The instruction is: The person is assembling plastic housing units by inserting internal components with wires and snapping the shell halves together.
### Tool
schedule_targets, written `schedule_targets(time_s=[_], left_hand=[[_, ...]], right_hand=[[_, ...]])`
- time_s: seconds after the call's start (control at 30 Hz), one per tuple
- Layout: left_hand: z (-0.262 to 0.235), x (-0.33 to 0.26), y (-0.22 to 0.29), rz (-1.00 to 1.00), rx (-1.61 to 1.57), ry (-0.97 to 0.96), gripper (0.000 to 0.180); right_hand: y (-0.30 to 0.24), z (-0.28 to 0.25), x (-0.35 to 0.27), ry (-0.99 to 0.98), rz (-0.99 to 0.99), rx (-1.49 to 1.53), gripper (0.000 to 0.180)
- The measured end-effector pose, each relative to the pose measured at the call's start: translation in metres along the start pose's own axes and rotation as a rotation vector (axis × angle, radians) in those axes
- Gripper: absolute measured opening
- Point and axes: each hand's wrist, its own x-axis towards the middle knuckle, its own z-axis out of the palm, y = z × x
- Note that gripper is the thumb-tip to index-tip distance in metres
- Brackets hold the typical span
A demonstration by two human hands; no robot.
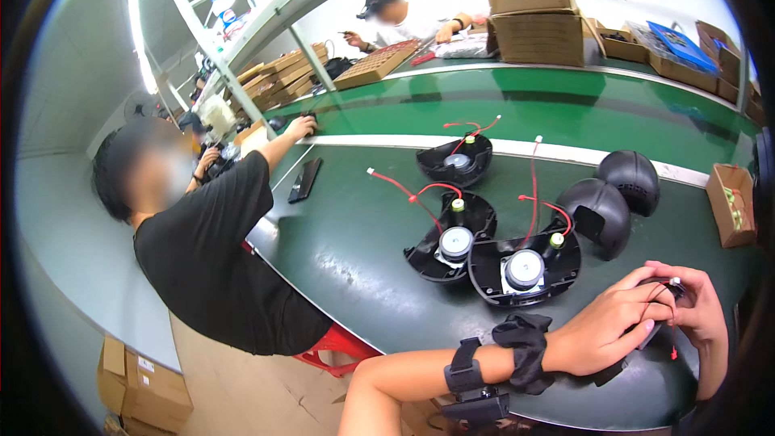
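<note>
The person's left hand (pixel 601 327) is reaching over a dark part (pixel 648 337) near the worktop's (pixel 347 262) right end, while the right hand (pixel 701 307) is cupping its other side. The fingers of both hands are clamping on it, apparently bracing it from two sides; a red wire (pixel 674 351) is dangling free. Three black shells (pixel 525 294) are lying open side up, probably keeping speakers (pixel 524 269) and leads (pixel 534 194) unpressed. Two domed covers (pixel 607 203) are sitting just beside them.
</note>
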Motion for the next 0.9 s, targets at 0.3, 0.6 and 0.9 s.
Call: schedule_targets(time_s=[0.3,0.6,0.9], left_hand=[[0.003,-0.003,-0.005,-0.005,-0.049,-0.008,0.028],[-0.003,-0.004,-0.006,0.008,-0.071,-0.027,0.032],[-0.002,-0.006,-0.01,0.013,-0.059,-0.006,0.034]], right_hand=[[0.014,-0.008,0.0,-0.123,0.054,0.321,0.061],[0.019,-0.008,-0.004,-0.084,-0.028,0.143,0.067],[0.012,0.015,-0.007,-0.003,-0.2,-0.155,0.064]])
